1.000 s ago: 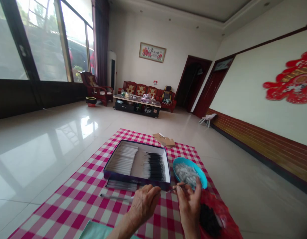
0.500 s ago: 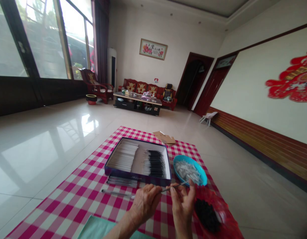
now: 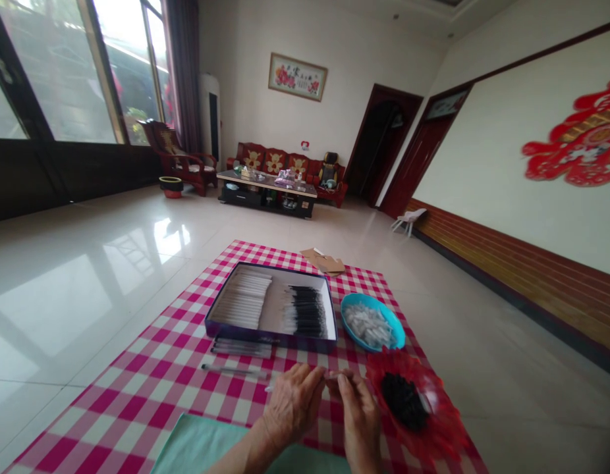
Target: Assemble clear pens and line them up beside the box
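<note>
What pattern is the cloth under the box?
A pink-and-white checked cloth, best seen in the head view.

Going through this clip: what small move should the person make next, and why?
Probably set the thin shaft pinched by the left hand and right hand down beside the slim brushes in front of the open box: both hands are closed on it, and those brushes already lie in a row on the checked cloth.

A home living room: red wooden sofa [image 3: 274, 160] and coffee table [image 3: 265, 186] (a framed floral picture [image 3: 298, 77] above)
</note>
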A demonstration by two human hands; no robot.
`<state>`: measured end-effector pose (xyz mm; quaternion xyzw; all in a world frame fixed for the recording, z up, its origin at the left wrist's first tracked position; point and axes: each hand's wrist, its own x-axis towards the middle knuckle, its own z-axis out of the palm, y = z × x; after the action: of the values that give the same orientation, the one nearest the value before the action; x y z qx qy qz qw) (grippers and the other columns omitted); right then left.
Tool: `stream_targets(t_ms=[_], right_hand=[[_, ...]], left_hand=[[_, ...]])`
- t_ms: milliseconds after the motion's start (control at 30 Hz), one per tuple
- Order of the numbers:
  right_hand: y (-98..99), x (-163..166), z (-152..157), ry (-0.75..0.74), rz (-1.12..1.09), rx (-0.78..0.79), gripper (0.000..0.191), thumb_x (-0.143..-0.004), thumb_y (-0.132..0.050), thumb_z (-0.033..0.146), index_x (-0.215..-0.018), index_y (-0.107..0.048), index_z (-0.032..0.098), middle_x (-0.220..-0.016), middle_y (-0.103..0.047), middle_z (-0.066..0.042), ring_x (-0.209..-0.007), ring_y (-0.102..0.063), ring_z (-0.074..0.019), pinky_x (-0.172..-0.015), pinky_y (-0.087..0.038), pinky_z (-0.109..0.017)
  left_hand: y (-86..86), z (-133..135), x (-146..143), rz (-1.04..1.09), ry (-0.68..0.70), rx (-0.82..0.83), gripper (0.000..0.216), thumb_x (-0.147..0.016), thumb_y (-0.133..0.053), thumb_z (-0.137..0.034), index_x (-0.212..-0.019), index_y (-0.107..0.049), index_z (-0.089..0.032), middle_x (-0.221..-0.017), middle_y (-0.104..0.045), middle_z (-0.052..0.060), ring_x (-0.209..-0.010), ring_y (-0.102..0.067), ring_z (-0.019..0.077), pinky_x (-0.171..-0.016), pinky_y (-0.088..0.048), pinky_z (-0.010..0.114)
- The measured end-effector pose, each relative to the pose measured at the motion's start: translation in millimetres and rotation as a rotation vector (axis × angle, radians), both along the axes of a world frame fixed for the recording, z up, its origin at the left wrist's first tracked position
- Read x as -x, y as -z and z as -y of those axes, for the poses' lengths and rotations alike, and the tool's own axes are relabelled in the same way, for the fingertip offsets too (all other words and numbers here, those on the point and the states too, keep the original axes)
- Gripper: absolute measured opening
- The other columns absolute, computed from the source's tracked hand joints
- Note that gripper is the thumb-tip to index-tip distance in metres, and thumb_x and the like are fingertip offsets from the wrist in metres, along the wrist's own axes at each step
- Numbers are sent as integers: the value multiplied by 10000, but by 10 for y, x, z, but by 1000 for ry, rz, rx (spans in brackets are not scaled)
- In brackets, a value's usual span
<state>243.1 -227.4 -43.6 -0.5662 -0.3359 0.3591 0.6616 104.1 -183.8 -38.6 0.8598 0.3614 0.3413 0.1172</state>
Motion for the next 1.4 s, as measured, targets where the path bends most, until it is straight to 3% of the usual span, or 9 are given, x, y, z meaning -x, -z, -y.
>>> stream_targets(t_ms=[200,333,500,633,767,867,933,1067,1400], right_hand=[[56,56,40,-30,104,62,319,-760,-650,479,-864,-679,179,-839,-728,-55,-784,-682,-216,-709,-554,-289],[128,104,22,-4,210,-5,292,-780,-627,449,-833,-688,169,-793,-721,-56,-749,-678,-210,-682,-554,-279],[147,142,44,34,523,-161,214,-877,-505,292,-900,-685,180,-894,-714,-79,-837,-670,-202,-754,-547,-295],[11,151,96,17,780,-216,230,-884,-454,187,-948,-675,186,-929,-698,-85,-890,-657,-192,-806,-535,-298],[-200,-45,143,-26,932,-171,243,-872,-466,176,-1029,-652,186,-979,-677,-91,-881,-656,-186,-777,-542,-284],[-323,-448,167,63,1051,-115,239,-866,-468,197,-1011,-657,175,-940,-672,-97,-859,-654,-198,-768,-536,-304],[-364,-772,174,110,1150,29,244,-861,-454,191,-970,-672,178,-921,-675,-99,-856,-651,-210,-782,-523,-331],[-358,-1234,152,-16,1279,281,234,-784,-504,128,-880,-707,194,-851,-693,-77,-781,-664,-198,-725,-522,-298],[-343,-1268,124,-105,1393,384,248,-762,-525,88,-873,-724,187,-852,-686,-80,-777,-656,-188,-715,-478,-254]], left_hand=[[93,3,-18,28,-1,-1,139,-941,-388,-225,-937,-527,-229,-775,-611,45,-722,-576,186,-638,-439,287],[121,-6,-25,28,49,-45,145,-941,-382,-203,-920,-525,-216,-765,-601,32,-700,-567,181,-637,-442,286],[215,-21,-14,29,55,-62,146,-937,-381,-182,-949,-526,-200,-786,-600,35,-710,-564,191,-637,-443,297],[281,-42,0,20,56,-91,161,-936,-382,-183,-1012,-525,-187,-810,-604,46,-724,-567,199,-645,-447,307],[273,-34,-5,20,65,-106,161,-949,-376,-199,-993,-531,-197,-791,-599,36,-712,-569,186,-639,-443,290],[253,-22,-21,24,63,-117,153,-955,-381,-212,-972,-533,-209,-774,-596,25,-707,-570,180,-640,-440,283],[255,-22,-30,23,68,-119,152,-955,-381,-213,-958,-533,-211,-763,-593,20,-702,-570,176,-636,-439,279],[287,-41,-39,17,75,-113,156,-956,-377,-218,-958,-533,-210,-760,-589,22,-702,-575,177,-628,-442,278],[277,-38,-25,24,69,-126,178,-950,-367,-206,-919,-542,-207,-739,-588,22,-674,-572,174,-604,-444,275]])
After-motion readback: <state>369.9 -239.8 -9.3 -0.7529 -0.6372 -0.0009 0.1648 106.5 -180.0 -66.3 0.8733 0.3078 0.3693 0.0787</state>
